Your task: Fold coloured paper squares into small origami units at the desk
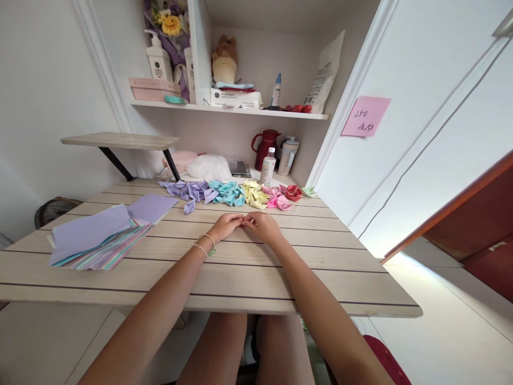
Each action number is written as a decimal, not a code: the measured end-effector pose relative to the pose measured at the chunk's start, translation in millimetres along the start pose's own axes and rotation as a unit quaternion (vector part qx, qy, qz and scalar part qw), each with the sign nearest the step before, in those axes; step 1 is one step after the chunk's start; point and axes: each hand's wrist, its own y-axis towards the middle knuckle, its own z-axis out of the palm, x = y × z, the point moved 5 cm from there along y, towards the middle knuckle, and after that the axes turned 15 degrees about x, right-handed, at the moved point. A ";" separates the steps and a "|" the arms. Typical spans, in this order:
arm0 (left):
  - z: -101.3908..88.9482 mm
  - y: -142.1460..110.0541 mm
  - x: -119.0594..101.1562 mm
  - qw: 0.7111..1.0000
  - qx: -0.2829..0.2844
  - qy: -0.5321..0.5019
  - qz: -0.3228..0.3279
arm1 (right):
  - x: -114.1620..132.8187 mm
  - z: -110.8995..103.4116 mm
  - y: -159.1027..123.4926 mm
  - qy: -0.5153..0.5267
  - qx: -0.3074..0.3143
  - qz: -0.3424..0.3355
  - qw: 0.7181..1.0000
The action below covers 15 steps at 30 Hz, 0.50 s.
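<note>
My left hand (225,225), with bracelets at its wrist, meets my right hand (263,226) above the middle of the table. The fingertips of both are pinched together; whatever lies between them is hidden or too small to name. Just beyond the hands runs a row of folded paper pieces: purple ones (193,190), blue ones (228,193), yellow ones (255,194), pink ones (279,199), a red one (294,192) and a pale green one (309,191). To the left lies a fanned stack of coloured paper sheets (94,230), purple on top.
The slatted wooden table (320,278) ends close to my legs. A small raised shelf (120,140) stands at the back left. Behind the paper row are a clear bottle (268,168), a dark red jug (266,149), a tumbler (288,155) and a white plastic bag (209,167).
</note>
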 end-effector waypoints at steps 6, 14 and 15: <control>0.1 0.3 1.1 1.000 -0.003 -0.012 0.000 | -2.5 1.6 1.2 0.009 -0.005 -0.003 1.000; 0.3 -0.5 -4.2 1.000 0.005 0.024 -0.007 | -2.3 1.2 1.0 0.014 -0.002 0.002 1.000; 0.5 -0.8 -5.1 0.999 0.006 0.032 -0.008 | -2.0 0.9 0.8 0.014 -0.002 0.001 1.000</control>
